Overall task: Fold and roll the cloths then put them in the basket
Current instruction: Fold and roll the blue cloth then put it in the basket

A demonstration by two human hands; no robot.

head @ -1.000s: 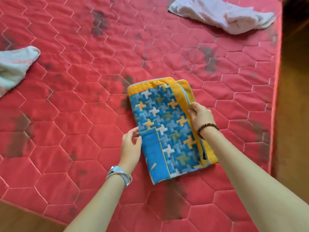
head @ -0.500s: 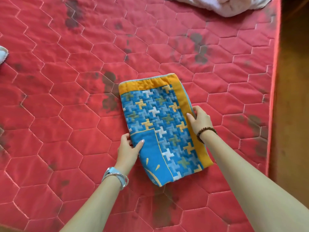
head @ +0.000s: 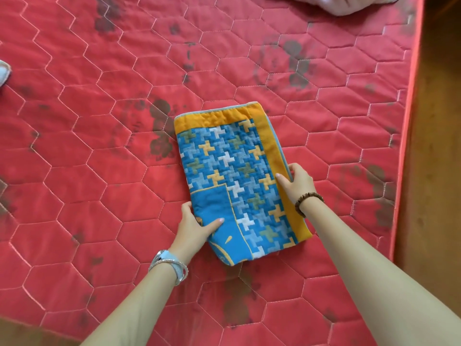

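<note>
Left hand [head: 197, 228] first: I see it gripping the near left edge of the folded cloth [head: 237, 176], thumb laid on the plain blue panel and fingers curled against the edge. On the other side my right hand [head: 296, 182] grips the cloth's right edge, thumb on the orange border and fingers wrapped round the side. I read the cloth as a thick, narrow rectangle, blue with small cross shapes in white, yellow and green, orange along its far and right sides. It lies flat on the red quilted mattress [head: 99, 171], right of centre, its long side running from near to far and leaning slightly left. I can make out a wristwatch [head: 169, 264] on the left wrist and a bead bracelet [head: 308, 202] on the right. A white cloth [head: 349, 5] sits crumpled at the far right edge of the mattress, well apart from the folded one. Dark stains mark the quilting, and wooden floor [head: 439, 146] shows along the right
</note>
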